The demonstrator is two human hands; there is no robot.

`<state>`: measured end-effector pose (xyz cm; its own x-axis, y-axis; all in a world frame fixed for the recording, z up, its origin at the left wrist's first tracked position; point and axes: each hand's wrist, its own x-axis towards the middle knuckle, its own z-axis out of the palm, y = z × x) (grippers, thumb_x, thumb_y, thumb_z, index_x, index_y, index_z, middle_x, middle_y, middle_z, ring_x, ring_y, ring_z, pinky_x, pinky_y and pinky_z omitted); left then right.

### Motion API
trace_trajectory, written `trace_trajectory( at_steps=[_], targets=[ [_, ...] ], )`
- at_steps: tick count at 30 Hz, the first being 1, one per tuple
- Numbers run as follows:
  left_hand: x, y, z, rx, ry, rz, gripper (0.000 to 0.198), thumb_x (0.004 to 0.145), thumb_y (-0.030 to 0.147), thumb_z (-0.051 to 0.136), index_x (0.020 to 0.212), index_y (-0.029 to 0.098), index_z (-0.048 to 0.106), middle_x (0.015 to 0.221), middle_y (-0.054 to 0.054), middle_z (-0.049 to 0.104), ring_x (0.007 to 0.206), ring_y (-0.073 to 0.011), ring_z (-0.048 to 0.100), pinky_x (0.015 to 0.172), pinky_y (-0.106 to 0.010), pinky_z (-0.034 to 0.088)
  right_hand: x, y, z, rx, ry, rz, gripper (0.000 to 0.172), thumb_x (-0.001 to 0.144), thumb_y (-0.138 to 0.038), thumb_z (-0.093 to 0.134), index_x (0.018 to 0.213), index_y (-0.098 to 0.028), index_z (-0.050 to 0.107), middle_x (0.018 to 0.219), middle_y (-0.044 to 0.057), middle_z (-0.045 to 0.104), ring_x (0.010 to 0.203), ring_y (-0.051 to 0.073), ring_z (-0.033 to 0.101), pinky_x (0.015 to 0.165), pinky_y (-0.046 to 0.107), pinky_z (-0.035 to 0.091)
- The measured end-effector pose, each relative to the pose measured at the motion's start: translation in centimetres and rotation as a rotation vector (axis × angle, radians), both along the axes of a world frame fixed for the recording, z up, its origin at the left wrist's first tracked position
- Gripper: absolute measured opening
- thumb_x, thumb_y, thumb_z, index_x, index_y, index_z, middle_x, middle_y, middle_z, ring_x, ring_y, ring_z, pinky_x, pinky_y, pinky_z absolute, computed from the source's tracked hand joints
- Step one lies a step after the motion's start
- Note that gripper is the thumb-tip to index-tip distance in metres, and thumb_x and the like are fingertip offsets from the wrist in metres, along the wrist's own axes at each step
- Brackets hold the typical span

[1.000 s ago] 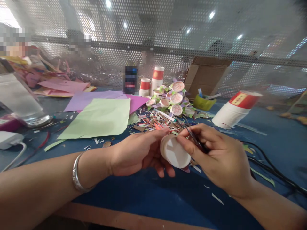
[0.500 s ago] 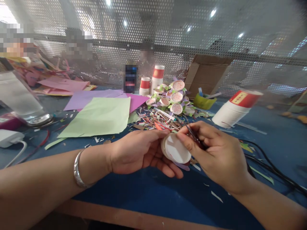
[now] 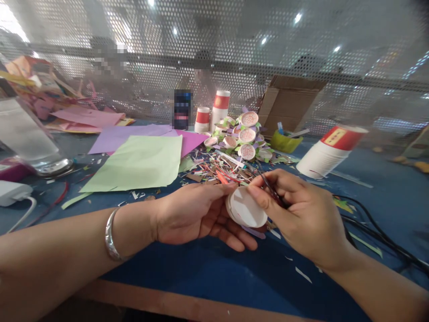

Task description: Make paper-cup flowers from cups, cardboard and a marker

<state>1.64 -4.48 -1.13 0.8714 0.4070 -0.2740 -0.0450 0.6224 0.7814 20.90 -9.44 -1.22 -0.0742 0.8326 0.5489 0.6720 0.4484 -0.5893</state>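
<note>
Since the first frame, the left hand's fingers have slid rightward beneath the white paper cup base (image 3: 250,209), which has tilted slightly; at the far left edge, a pixelated patch has gone. That base sits just right of centre, lower middle of the frame, held above a blue tabletop (image 3: 248,281) with a brownish front edge. Behind it lie a heap of paper scraps (image 3: 214,172) and a cluster of decorated cup bottoms (image 3: 247,135). A green paper sheet (image 3: 137,163) is left of centre; a leaning stack of paper cups (image 3: 326,154) stands at right, near a yellow-green container (image 3: 285,143). A perforated screen (image 3: 234,40) fills the top, with folded cardboard (image 3: 290,100) against it.

The right hand (image 3: 308,219) pinches the base's rim between thumb and fingers, a slim dark tool (image 3: 270,190) also in its grip. The left hand (image 3: 191,214), a silver bangle (image 3: 110,235) at its wrist, is cupped palm-up with fingers spread; how firmly it touches the base cannot be told.

Fingers hide most of the tool. Both forearms and the drinking glass (image 3: 30,134) are cut off.
</note>
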Motion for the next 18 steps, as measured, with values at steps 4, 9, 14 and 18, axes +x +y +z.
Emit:
trace_trajectory(
  at_steps=[4, 9, 14, 18],
  targets=[
    [0.09, -0.15, 0.09, 0.053, -0.005, 0.097, 0.047, 0.106, 0.040, 0.038, 0.096, 0.009, 0.071, 0.085, -0.012, 0.074, 0.071, -0.0151, 0.071, 0.065, -0.022, 0.055, 0.07, 0.18, 0.07, 0.012, -0.019, -0.011, 0.011, 0.093, -0.028, 0.065, 0.087, -0.019, 0.068, 0.064, -0.002, 0.066, 0.049, 0.010, 0.055, 0.045, 0.020, 0.043],
    [0.25, -0.18, 0.40, 0.123, -0.013, 0.161, 0.042, 0.107, 0.037, 0.038, 0.103, 0.010, 0.070, 0.086, -0.011, 0.074, 0.071, -0.0157, 0.074, 0.067, -0.022, 0.058, 0.22, 0.25, -0.09, -0.027, 0.011, -0.010, 0.014, 0.094, -0.031, 0.065, 0.089, -0.019, 0.068, 0.069, -0.001, 0.069, 0.053, 0.011, 0.059, 0.047, 0.020, 0.045],
    [0.10, 0.03, 0.78, 0.112, -0.041, 0.169, 0.041, 0.107, 0.034, 0.038, 0.108, 0.007, 0.070, 0.096, -0.014, 0.074, 0.077, -0.0167, 0.075, 0.074, -0.024, 0.059, 0.00, 0.36, 0.01, -0.057, 0.086, 0.022, 0.014, 0.094, -0.032, 0.066, 0.086, -0.020, 0.066, 0.062, -0.003, 0.065, 0.047, 0.010, 0.055, 0.042, 0.020, 0.040],
    [-0.04, 0.13, 0.84, 0.126, -0.059, 0.193, 0.035, 0.105, 0.033, 0.045, 0.105, 0.008, 0.071, 0.092, -0.011, 0.073, 0.076, -0.0161, 0.074, 0.070, -0.021, 0.058, -0.10, 0.50, 0.27, -0.024, 0.101, -0.004, 0.015, 0.093, -0.030, 0.065, 0.083, -0.019, 0.065, 0.061, -0.003, 0.063, 0.048, 0.009, 0.055, 0.044, 0.019, 0.043]
  ],
)
